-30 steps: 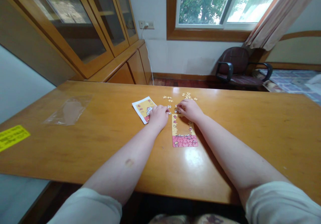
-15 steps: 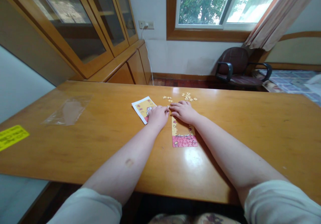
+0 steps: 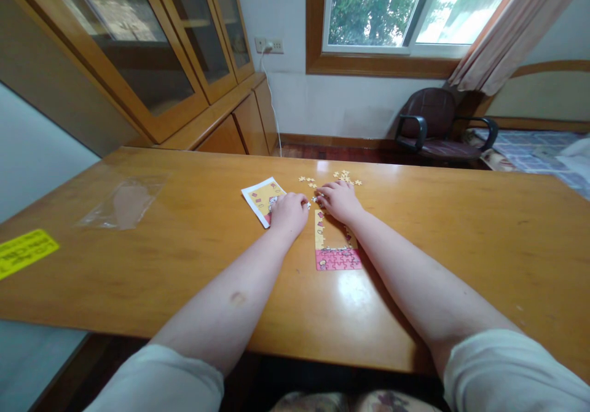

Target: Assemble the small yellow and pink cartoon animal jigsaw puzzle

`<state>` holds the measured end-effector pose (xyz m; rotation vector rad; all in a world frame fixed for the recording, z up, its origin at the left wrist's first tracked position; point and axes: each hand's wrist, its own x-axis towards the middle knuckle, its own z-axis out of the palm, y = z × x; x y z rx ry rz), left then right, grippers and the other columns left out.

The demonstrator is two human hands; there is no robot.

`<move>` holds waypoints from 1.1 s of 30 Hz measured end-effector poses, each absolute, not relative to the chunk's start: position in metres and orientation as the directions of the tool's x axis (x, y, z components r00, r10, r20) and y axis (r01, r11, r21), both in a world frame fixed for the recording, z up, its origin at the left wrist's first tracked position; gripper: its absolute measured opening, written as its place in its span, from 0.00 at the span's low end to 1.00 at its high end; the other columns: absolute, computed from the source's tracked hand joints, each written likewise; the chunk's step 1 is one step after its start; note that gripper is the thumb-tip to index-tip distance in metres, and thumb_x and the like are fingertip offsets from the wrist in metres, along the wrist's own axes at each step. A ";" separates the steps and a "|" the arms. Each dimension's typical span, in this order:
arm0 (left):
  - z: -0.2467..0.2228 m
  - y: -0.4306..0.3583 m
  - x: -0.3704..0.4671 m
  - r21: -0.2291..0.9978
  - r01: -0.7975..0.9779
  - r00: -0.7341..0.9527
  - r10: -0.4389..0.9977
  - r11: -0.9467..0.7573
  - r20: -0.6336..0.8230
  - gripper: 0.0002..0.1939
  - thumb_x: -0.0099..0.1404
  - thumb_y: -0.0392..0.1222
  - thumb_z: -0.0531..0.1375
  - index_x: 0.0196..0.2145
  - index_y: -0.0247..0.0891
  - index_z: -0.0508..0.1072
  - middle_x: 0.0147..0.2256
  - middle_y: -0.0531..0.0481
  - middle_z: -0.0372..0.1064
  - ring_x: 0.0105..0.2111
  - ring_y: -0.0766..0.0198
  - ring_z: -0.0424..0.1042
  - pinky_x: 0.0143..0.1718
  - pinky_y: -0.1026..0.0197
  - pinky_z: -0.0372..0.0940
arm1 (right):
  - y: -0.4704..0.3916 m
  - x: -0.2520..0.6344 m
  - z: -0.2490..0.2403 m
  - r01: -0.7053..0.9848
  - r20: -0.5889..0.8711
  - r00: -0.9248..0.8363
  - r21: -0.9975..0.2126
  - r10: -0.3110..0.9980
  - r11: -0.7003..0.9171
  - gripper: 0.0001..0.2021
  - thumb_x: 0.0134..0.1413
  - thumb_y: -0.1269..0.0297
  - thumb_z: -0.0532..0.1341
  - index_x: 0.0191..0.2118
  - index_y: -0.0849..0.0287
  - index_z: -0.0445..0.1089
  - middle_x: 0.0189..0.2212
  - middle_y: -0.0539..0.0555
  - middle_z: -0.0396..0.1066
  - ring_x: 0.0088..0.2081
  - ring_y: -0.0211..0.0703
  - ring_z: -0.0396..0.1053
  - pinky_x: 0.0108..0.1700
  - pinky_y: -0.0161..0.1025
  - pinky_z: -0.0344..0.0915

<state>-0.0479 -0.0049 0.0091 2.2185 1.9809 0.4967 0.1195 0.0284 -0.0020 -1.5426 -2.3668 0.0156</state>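
My left hand (image 3: 291, 210) is closed, with a small jigsaw puzzle piece (image 3: 308, 205) at its thumb and fingertips. It rests over the lower right part of a picture card (image 3: 260, 198) with a white border. My right hand (image 3: 341, 202) has bent fingers pinched at another puzzle piece (image 3: 314, 199), just across a small gap from the left. Under and below the right hand lies the partly joined puzzle (image 3: 338, 260), pink at the near end, with yellow sides around an open middle. The right wrist hides part of its right side and far end.
Loose puzzle pieces (image 3: 342, 174) lie face down beyond my right hand, and a few more pieces (image 3: 306, 179) lie left of them. A clear plastic bag (image 3: 122, 203) and a yellow label (image 3: 27, 252) are on the table's left. An armchair (image 3: 431, 120) stands beyond the table.
My right hand has shifted slightly away, opening a small gap between the two hands' fingertips. Small pieces now show at both. My left hand has barely moved.
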 end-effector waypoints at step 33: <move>0.008 -0.005 -0.047 0.298 0.932 0.181 0.977 -0.208 0.117 0.15 0.65 0.47 0.53 0.45 0.51 0.76 0.42 0.47 0.72 0.45 0.50 0.65 0.46 0.49 0.60 | 0.028 0.128 0.021 0.734 0.345 -0.331 -0.491 0.878 0.469 0.11 0.56 0.68 0.60 0.43 0.55 0.75 0.35 0.54 0.75 0.38 0.42 0.68 0.45 0.41 0.60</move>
